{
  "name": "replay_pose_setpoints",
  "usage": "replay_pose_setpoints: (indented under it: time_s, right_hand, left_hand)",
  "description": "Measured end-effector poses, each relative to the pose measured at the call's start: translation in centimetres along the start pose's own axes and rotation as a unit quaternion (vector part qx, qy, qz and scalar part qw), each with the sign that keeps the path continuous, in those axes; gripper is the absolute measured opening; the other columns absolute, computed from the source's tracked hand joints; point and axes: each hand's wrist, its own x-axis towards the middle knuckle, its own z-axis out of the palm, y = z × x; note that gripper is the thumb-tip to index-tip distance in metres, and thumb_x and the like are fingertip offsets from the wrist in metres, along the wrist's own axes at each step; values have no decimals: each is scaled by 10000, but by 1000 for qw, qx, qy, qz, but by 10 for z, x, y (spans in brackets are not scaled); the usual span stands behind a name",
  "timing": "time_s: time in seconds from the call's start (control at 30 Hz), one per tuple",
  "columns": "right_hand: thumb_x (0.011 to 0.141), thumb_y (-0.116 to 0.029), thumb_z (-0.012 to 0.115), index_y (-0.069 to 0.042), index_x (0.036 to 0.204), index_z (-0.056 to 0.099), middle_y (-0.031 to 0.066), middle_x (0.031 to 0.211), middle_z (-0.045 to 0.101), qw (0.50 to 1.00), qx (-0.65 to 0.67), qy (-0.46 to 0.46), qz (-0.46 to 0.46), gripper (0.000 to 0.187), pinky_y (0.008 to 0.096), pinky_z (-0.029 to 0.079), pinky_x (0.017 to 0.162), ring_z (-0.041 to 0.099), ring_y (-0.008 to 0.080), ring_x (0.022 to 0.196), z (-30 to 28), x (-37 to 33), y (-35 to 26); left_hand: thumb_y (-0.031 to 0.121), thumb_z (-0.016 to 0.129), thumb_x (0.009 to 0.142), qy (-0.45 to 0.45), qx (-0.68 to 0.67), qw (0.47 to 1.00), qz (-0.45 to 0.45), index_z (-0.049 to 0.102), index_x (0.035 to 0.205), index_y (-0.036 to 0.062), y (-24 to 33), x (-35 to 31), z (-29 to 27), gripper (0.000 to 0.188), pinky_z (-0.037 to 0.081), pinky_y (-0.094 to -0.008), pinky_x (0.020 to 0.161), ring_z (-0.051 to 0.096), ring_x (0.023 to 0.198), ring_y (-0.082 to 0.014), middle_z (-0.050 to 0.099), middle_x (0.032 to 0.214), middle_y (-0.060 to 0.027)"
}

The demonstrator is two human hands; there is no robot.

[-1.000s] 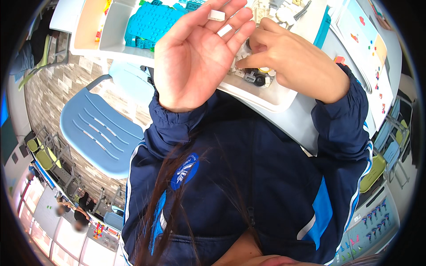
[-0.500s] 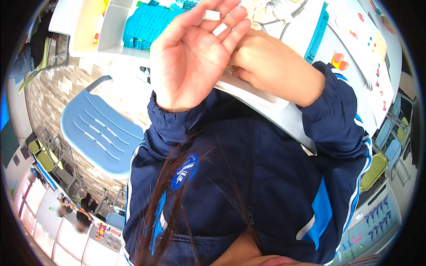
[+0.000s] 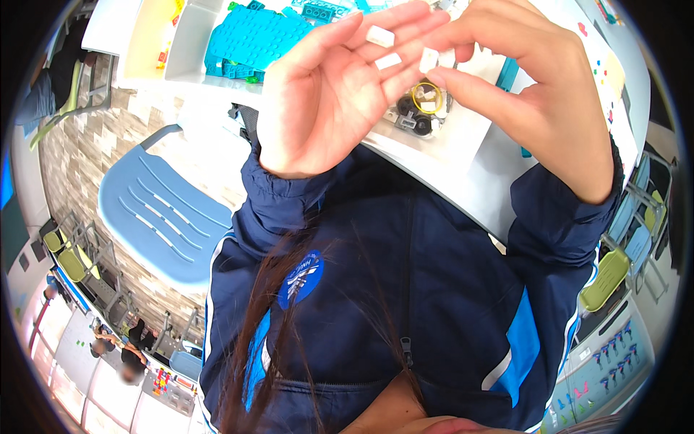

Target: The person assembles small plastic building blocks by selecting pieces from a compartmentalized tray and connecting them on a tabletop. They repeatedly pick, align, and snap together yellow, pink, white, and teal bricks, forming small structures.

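Head view: a white brick point(image 3: 429, 60) is pinched between the thumb and fingers of the right hand point(image 3: 553, 101) – long axis roughly up the picture – just right of the left hand point(image 3: 325, 101), whose spread, palm-up fingers carry two loose bricks point(image 3: 379, 36). Beneath the right hand, a tray point(image 3: 465, 136) holds wheels point(image 3: 421, 125) and a yellow ring point(image 3: 416, 106); blue bricks point(image 3: 256, 40) lie farther left.

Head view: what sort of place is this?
Probably a classroom or building-brick workshop: a teal studded plate in a divided tray, small white bricks on the left hand, and a blue plastic chair with green chairs farther off.
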Motion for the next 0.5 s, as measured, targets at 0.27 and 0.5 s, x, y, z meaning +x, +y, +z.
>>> replay_pose_setpoints:
  time_s: [0.27,0.5]
  right_hand:
    - [784,-84,714,-32,933,697,85,790,640,991,-117,5,61,159,346,471,685,566,250,779,-5,0,-21]
    - [678,45,648,-14,860,714,109,874,653,982,-92,-155,-65,202,375,482,804,591,293,910,25,-25,16]
  left_hand:
    - [270,375,1054,-40,-86,995,-26,398,1385,-162,2,-1,-4,545,351,-453,1181,433,1376,-416,461,1427,-314]
    - [243,380,1047,16,2,1000,26,208,1471,-182,-1,-4,11,625,253,-454,1227,271,1470,-399,251,1551,-345]
